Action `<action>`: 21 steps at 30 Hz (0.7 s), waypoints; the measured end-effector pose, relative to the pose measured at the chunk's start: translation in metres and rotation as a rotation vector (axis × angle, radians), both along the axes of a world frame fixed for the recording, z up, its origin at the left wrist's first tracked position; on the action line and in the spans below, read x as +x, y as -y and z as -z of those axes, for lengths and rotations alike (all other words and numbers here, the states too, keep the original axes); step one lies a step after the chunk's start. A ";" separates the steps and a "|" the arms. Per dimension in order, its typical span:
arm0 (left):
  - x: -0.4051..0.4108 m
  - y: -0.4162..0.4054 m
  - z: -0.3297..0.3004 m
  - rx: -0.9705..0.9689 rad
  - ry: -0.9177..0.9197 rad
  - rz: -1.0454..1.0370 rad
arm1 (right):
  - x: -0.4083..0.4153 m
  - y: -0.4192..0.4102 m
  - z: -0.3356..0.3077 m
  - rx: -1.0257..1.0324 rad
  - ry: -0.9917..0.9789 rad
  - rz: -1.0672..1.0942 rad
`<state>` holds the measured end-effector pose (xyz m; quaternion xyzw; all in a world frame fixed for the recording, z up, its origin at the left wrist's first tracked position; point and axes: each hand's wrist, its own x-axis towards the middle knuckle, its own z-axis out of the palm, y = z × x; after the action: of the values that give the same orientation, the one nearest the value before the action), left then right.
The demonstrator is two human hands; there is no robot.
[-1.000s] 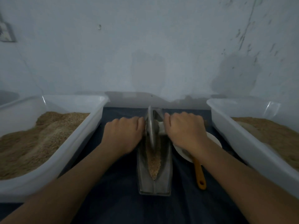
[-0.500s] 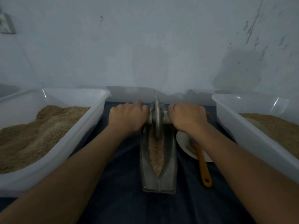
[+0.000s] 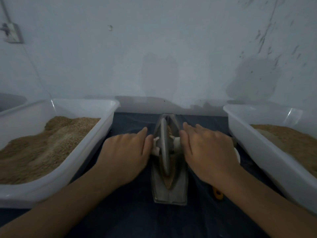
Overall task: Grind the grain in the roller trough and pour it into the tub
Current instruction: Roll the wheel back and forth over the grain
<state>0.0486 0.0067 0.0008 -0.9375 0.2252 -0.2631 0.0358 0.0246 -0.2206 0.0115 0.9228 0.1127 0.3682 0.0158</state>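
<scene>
Left hand and right hand, fingers straight, covering roller wheel axle ends.

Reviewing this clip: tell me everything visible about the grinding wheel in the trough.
The grinding wheel is a thin grey disc, seemingly metal, standing upright on edge in the narrow boat-shaped trough, along its length, with brown grain beneath it. A pale axle handle sticks out each side. The left hand and right hand lie over the handle ends, fingers fairly straight, pointing away. The wheel's lower rim is hidden in the trough.
</scene>
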 end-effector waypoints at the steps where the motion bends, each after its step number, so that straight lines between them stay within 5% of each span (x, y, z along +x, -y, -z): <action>1: -0.009 -0.001 0.001 -0.031 -0.006 -0.001 | -0.008 0.001 0.000 0.006 0.014 -0.010; 11: 0.077 0.025 -0.010 0.116 -0.015 -0.131 | 0.087 0.002 -0.010 -0.019 -0.266 0.161; 16: 0.116 0.032 -0.016 0.022 -0.034 -0.149 | 0.120 0.004 -0.021 -0.044 -0.308 0.178; 21: 0.071 0.019 -0.001 0.080 0.044 -0.062 | 0.072 0.001 -0.009 -0.099 -0.161 0.075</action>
<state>0.1200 -0.0127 0.0015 -0.9358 0.2054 -0.2731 0.0866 0.0969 -0.2215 0.0207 0.9510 0.0972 0.2861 0.0663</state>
